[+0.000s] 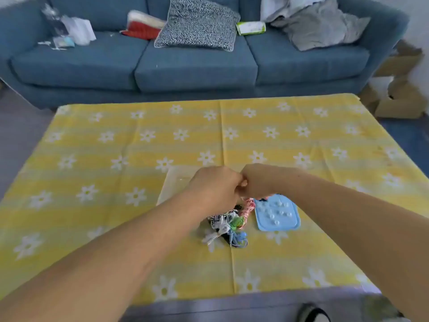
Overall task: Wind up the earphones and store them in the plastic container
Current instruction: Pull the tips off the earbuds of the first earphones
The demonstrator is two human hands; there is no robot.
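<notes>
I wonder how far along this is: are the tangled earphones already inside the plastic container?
No, the tangled earphones lie on the yellow tablecloth, on the near side of the plastic container.

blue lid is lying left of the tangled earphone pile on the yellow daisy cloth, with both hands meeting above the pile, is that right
Not quite. The head view shows the blue lid lying right of the tangled earphone pile, not left. The rest holds: it is on the yellow daisy cloth, and the left hand and right hand meet above the pile.
</notes>
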